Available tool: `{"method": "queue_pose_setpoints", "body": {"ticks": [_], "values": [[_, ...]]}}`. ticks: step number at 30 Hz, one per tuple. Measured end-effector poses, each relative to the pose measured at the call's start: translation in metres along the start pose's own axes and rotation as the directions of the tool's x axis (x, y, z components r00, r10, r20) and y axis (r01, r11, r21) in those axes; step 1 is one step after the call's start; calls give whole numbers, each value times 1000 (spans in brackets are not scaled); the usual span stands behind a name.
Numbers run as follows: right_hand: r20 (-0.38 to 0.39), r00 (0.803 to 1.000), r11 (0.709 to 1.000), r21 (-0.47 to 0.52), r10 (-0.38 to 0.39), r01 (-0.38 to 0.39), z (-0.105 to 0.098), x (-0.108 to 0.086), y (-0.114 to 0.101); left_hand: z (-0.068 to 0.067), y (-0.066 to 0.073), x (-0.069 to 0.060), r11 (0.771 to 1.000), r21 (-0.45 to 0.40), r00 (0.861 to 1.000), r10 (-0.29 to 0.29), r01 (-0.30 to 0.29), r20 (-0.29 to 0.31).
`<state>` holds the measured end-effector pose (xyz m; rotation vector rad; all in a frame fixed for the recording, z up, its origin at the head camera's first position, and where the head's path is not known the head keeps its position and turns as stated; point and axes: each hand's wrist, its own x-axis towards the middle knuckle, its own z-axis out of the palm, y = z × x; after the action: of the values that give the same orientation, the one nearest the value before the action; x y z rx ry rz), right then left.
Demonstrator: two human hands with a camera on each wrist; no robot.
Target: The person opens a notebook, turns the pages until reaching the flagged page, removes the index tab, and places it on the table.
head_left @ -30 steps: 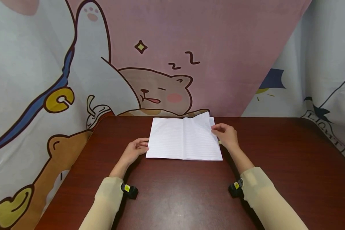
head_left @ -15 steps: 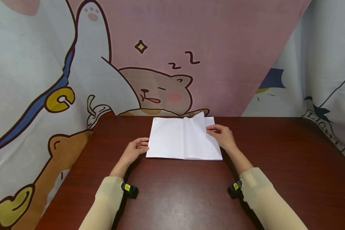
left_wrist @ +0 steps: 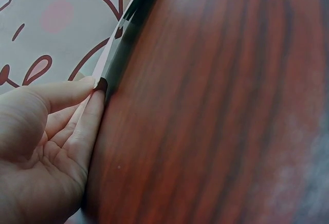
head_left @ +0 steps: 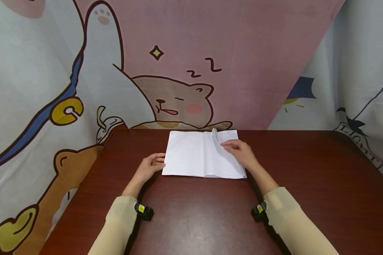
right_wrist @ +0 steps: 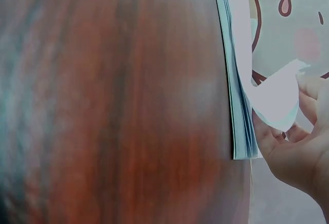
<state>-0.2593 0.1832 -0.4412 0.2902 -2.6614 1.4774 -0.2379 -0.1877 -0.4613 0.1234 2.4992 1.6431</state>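
Observation:
A lined notebook (head_left: 185,154) lies spread on the table, its white pages facing up. At its left edge, my left hand (head_left: 148,167) pinches the border; in the left wrist view the thumb sits on top of the notebook's edge, with fingers underneath. My right hand (head_left: 242,154) holds the outer part of a right-hand page, which is lifted and bent over toward the middle fold. Seen from the right wrist, the page (right_wrist: 277,100) curls up between thumb and fingers, above the stacked sheets (right_wrist: 241,126). Part of that grip is hidden behind the paper.
The dark reddish-brown table (head_left: 191,216) reaches back to a cartoon-printed cloth (head_left: 249,63), close behind the notebook. Another printed cloth (head_left: 364,53) hangs at the right. Each wrist wears a small black camera (head_left: 144,211).
The right hand has moved left with the page, bending it farther toward the fold and uncovering more of the sheet beneath. The left hand has stayed at the notebook's left edge.

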Motion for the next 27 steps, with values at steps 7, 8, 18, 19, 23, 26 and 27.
{"method": "queue_pose_setpoints", "body": {"ticks": [7, 8, 18, 19, 23, 26, 27], "values": [[37, 996, 997, 17, -76, 75, 4, -2, -5, 0, -1, 1, 1000, 4, 1000, -6, 6, -9], [37, 996, 997, 15, -83, 82, 5, -2, -5, 0, -1, 1, 1000, 3, 1000, -6, 6, -11], [4, 999, 999, -8, -43, 43, 6, -2, -8, 0, -2, 0, 1000, 4, 1000, 5, -4, -7], [-13, 999, 999, -21, -38, 37, 5, -2, -9, 0, -1, 0, 1000, 2, 1000, 4, -4, -8], [-102, 994, 996, -86, -28, 19, 5, -2, -10, 1, 0, 0, 1000, -2, 1000, 1, -1, -12], [-173, 985, 992, -129, -24, 2, 4, -3, -11, 1, 1, -1, 1000, 0, 1000, 6, -6, -11], [-190, 981, 989, -146, -23, -5, 4, -4, -11, 1, 1, -1, 1000, 1, 1000, 7, -7, -12]]}}
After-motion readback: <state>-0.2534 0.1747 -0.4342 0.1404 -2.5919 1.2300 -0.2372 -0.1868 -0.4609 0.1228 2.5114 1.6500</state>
